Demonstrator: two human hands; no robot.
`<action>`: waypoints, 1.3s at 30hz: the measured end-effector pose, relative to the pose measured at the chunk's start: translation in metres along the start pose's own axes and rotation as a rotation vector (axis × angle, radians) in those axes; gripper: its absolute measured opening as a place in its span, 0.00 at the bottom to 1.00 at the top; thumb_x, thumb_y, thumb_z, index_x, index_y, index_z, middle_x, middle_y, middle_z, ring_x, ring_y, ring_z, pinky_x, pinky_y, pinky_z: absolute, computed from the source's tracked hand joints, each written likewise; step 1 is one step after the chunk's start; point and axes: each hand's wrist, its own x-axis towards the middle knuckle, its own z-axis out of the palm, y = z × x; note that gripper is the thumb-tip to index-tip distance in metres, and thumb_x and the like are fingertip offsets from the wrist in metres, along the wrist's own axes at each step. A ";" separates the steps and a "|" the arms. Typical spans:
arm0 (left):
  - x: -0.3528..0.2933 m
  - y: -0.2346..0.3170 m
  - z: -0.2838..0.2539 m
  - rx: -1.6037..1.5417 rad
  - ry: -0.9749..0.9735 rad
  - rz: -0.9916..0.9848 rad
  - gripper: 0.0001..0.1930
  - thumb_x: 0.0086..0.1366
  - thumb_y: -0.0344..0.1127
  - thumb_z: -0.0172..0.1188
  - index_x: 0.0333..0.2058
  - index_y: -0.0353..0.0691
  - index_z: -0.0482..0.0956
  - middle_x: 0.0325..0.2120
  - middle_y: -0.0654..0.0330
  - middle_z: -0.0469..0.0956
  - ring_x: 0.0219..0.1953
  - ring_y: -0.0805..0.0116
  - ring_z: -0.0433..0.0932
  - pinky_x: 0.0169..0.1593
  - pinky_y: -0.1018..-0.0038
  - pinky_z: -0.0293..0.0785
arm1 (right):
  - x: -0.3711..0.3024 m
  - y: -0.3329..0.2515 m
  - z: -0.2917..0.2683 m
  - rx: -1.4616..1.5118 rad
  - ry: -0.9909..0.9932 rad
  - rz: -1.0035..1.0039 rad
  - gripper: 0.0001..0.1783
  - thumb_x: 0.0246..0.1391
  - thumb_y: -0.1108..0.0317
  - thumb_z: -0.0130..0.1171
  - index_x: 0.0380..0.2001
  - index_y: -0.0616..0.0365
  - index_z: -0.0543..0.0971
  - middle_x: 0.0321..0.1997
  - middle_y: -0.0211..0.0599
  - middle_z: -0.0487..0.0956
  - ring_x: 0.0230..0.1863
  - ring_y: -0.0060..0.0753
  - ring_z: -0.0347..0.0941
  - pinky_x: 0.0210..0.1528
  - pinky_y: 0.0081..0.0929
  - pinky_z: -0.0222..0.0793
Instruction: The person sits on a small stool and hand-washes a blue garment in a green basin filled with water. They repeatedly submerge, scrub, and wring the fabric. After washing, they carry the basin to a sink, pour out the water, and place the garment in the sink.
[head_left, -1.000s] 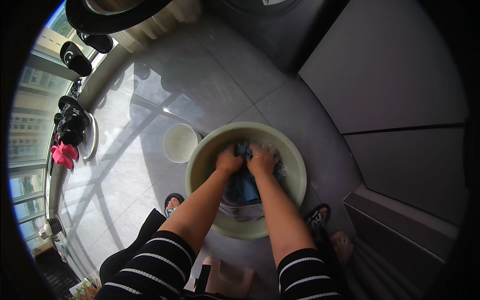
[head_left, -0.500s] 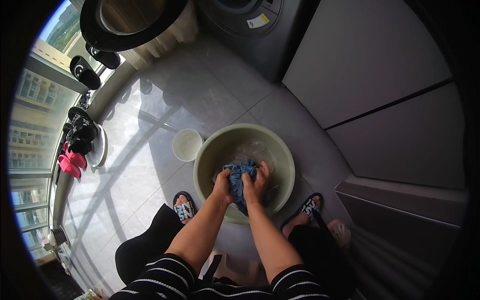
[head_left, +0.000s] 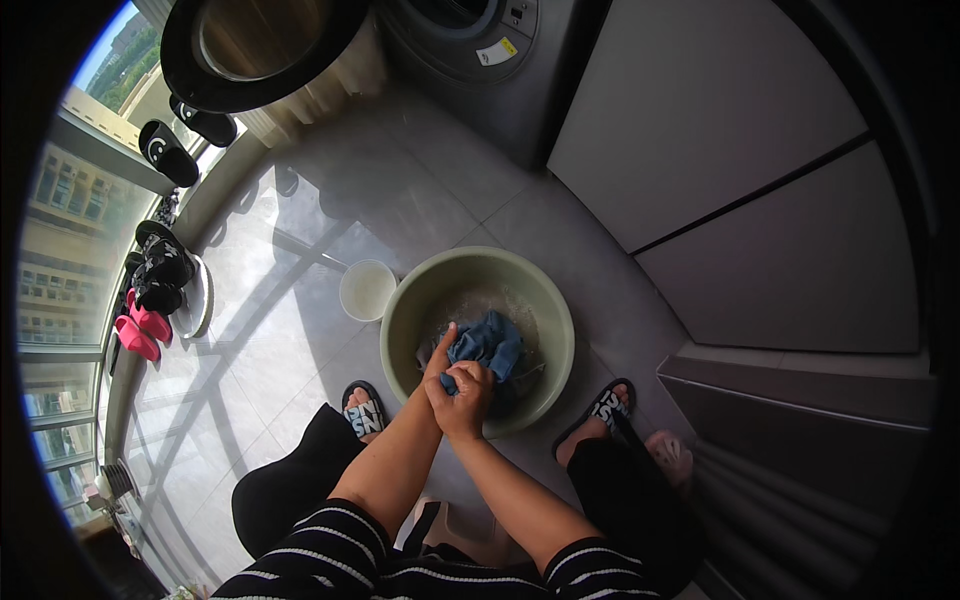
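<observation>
A round pale-green basin (head_left: 557,330) stands on the floor between my feet, with foamy-looking water in it. Crumpled wet blue cloth (head_left: 490,342) lies bunched over the basin's middle. My right hand (head_left: 464,402) is closed in a fist on the near end of this cloth, a bit of blue showing between the hands. Pressed against it, my left hand (head_left: 440,362) grips the cloth from the left, one digit stretched forward along it. The right hand hides most of its other fingers. Darker fabric shows beneath the blue cloth.
A small white tub (head_left: 368,290) sits left of the basin. A grey washing machine (head_left: 480,95) and its round open door (head_left: 265,50) are ahead. Grey cabinet panels (head_left: 740,180) line the right. Several shoes, including pink clogs (head_left: 137,337), stand along the window.
My right hand has drawn back toward me and left, closing into a fist beside my left hand. More blue cloth now spreads out ahead of the hands. The view has shifted slightly.
</observation>
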 end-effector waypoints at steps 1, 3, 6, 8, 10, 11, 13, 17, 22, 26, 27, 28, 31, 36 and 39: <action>0.012 -0.009 -0.019 -0.050 0.080 -0.074 0.21 0.60 0.55 0.51 0.41 0.45 0.74 0.27 0.59 0.73 0.29 0.65 0.72 0.39 0.72 0.71 | -0.003 -0.002 0.001 0.026 -0.072 0.025 0.12 0.37 0.63 0.62 0.16 0.60 0.73 0.28 0.39 0.73 0.36 0.49 0.69 0.39 0.37 0.64; -0.001 -0.004 0.033 -0.122 0.304 -0.230 0.17 0.64 0.49 0.44 0.42 0.45 0.73 0.30 0.57 0.75 0.32 0.63 0.75 0.42 0.68 0.72 | 0.023 0.039 0.006 -0.053 0.071 0.197 0.14 0.38 0.62 0.59 0.17 0.64 0.73 0.25 0.46 0.74 0.32 0.53 0.69 0.36 0.42 0.65; -0.010 -0.002 0.053 0.034 0.283 -0.222 0.16 0.64 0.44 0.41 0.39 0.41 0.74 0.37 0.54 0.77 0.38 0.60 0.76 0.45 0.64 0.72 | 0.038 0.060 0.011 -0.104 0.084 0.405 0.15 0.40 0.61 0.58 0.21 0.66 0.75 0.34 0.49 0.74 0.36 0.50 0.69 0.40 0.39 0.66; -0.012 0.007 0.049 -0.042 0.267 -0.270 0.17 0.63 0.47 0.46 0.41 0.41 0.73 0.36 0.56 0.77 0.40 0.62 0.75 0.46 0.67 0.71 | 0.020 0.042 0.012 -0.082 0.076 0.205 0.13 0.36 0.62 0.62 0.19 0.63 0.76 0.34 0.44 0.73 0.38 0.47 0.69 0.43 0.38 0.65; 0.010 -0.005 -0.031 -0.460 -0.398 -0.224 0.17 0.63 0.49 0.48 0.40 0.43 0.73 0.35 0.56 0.75 0.37 0.61 0.74 0.45 0.69 0.70 | -0.004 -0.001 0.011 -0.027 -0.027 0.064 0.12 0.32 0.63 0.65 0.18 0.60 0.76 0.31 0.42 0.73 0.38 0.46 0.69 0.44 0.38 0.64; 0.001 -0.001 -0.006 -0.332 -0.163 -0.137 0.15 0.63 0.49 0.47 0.34 0.43 0.73 0.30 0.57 0.75 0.32 0.62 0.74 0.40 0.68 0.72 | -0.006 -0.001 0.008 -0.044 -0.100 0.029 0.11 0.34 0.64 0.62 0.18 0.61 0.76 0.27 0.44 0.73 0.35 0.48 0.70 0.41 0.40 0.65; -0.012 0.007 0.025 -0.377 0.114 -0.220 0.14 0.65 0.45 0.45 0.31 0.43 0.74 0.28 0.58 0.76 0.28 0.62 0.76 0.37 0.67 0.73 | 0.013 0.033 0.016 -0.044 0.001 0.120 0.11 0.37 0.64 0.59 0.17 0.63 0.75 0.25 0.47 0.73 0.31 0.51 0.70 0.38 0.41 0.65; -0.015 0.001 0.058 0.092 0.353 -0.207 0.16 0.65 0.44 0.43 0.38 0.39 0.74 0.34 0.57 0.78 0.33 0.63 0.76 0.42 0.67 0.73 | 0.040 0.058 0.011 -0.098 -0.022 0.527 0.14 0.39 0.63 0.56 0.16 0.66 0.72 0.26 0.51 0.74 0.32 0.52 0.70 0.37 0.41 0.65; -0.004 -0.008 -0.002 -0.045 -0.180 0.142 0.18 0.62 0.44 0.50 0.43 0.37 0.73 0.34 0.56 0.77 0.39 0.66 0.76 0.45 0.73 0.71 | 0.003 0.015 0.007 0.052 -0.119 -0.020 0.14 0.37 0.62 0.61 0.22 0.63 0.75 0.28 0.46 0.73 0.34 0.51 0.69 0.42 0.40 0.64; -0.008 0.009 0.051 0.054 0.353 -0.272 0.21 0.59 0.44 0.55 0.42 0.31 0.74 0.39 0.53 0.78 0.38 0.61 0.77 0.46 0.71 0.71 | 0.041 0.100 0.011 -0.164 -0.155 0.160 0.14 0.42 0.62 0.59 0.28 0.62 0.74 0.30 0.48 0.74 0.32 0.47 0.70 0.35 0.38 0.66; -0.005 0.016 0.055 0.107 0.364 -0.223 0.20 0.60 0.45 0.55 0.42 0.33 0.73 0.38 0.54 0.78 0.38 0.61 0.77 0.46 0.69 0.72 | 0.060 0.108 0.004 -0.139 -0.141 0.181 0.13 0.44 0.63 0.58 0.28 0.62 0.73 0.30 0.47 0.74 0.32 0.45 0.70 0.34 0.38 0.66; -0.001 0.027 0.065 0.158 0.377 -0.174 0.19 0.61 0.45 0.54 0.41 0.34 0.73 0.38 0.54 0.77 0.38 0.61 0.77 0.46 0.67 0.72 | 0.080 0.116 -0.005 -0.114 -0.124 0.202 0.12 0.45 0.64 0.58 0.29 0.62 0.73 0.31 0.46 0.74 0.32 0.43 0.71 0.34 0.37 0.66; 0.048 0.042 0.023 0.698 0.671 0.309 0.25 0.57 0.49 0.59 0.44 0.33 0.72 0.35 0.51 0.78 0.38 0.57 0.78 0.46 0.65 0.72 | 0.105 0.125 -0.006 -0.187 -0.048 0.007 0.09 0.51 0.65 0.54 0.30 0.60 0.73 0.32 0.46 0.72 0.33 0.43 0.70 0.36 0.38 0.65; 0.077 0.028 0.020 1.714 0.741 0.394 0.28 0.56 0.51 0.56 0.54 0.53 0.63 0.43 0.39 0.66 0.44 0.37 0.70 0.46 0.53 0.69 | 0.098 0.125 0.016 -0.736 -0.540 -0.277 0.27 0.45 0.54 0.62 0.50 0.46 0.73 0.53 0.42 0.66 0.57 0.47 0.56 0.58 0.44 0.52; 0.087 0.011 -0.003 1.875 0.793 0.359 0.25 0.60 0.51 0.51 0.53 0.46 0.65 0.40 0.38 0.69 0.43 0.38 0.70 0.47 0.53 0.68 | 0.083 0.137 0.034 -0.649 -0.444 -0.209 0.28 0.46 0.53 0.60 0.52 0.46 0.71 0.55 0.43 0.64 0.58 0.48 0.56 0.60 0.47 0.50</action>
